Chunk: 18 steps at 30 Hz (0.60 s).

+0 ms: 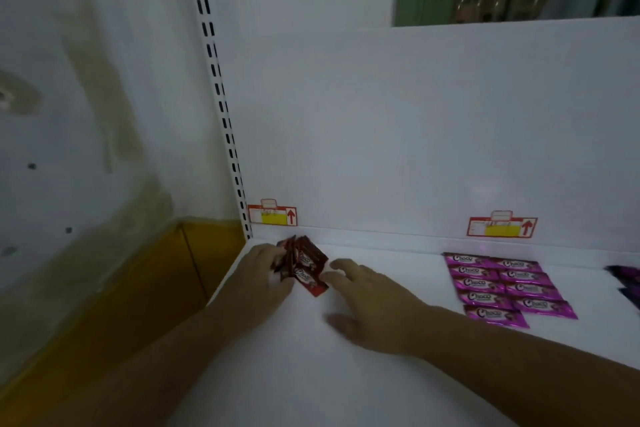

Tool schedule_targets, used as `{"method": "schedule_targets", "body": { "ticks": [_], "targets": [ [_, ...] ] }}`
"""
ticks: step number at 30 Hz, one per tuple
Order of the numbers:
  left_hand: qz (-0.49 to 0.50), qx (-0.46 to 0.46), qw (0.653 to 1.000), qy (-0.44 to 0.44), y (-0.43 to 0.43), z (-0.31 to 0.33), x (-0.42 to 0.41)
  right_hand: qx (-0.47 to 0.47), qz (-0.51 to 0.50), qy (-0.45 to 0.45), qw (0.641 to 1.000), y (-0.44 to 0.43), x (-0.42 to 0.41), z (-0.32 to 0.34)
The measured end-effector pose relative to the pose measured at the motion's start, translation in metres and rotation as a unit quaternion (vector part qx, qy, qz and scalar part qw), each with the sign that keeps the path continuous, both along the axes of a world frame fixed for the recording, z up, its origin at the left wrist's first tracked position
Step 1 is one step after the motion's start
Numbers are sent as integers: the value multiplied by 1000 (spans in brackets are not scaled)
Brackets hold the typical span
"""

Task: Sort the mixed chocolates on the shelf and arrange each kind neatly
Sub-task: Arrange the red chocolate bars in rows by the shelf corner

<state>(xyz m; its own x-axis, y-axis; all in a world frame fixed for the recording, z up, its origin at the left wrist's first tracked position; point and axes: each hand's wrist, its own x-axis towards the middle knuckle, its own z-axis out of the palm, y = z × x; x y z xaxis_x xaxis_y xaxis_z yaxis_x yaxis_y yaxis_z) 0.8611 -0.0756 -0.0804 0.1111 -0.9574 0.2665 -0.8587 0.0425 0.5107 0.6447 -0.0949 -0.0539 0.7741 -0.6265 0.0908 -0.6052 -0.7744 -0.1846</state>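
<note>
As you square red packets (306, 269) in the shelf's (311, 374) back-left corner:
Your left hand (263, 276) grips them; right hand (374, 302), fingers spread, steadies.

Head camera looks forward and down, close over the shelf (346, 374).
</note>
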Motion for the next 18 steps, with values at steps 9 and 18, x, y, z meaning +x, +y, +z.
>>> {"method": "schedule_targets", "body": {
  "ticks": [9,18],
  "targets": [
    [-140,8,990,26,-28,2,19,65,-195,-140,969,-42,66,-13],
    [-214,17,977,-5,-22,1,18,135,-255,-172,942,-28,29,1]
  ]
}}
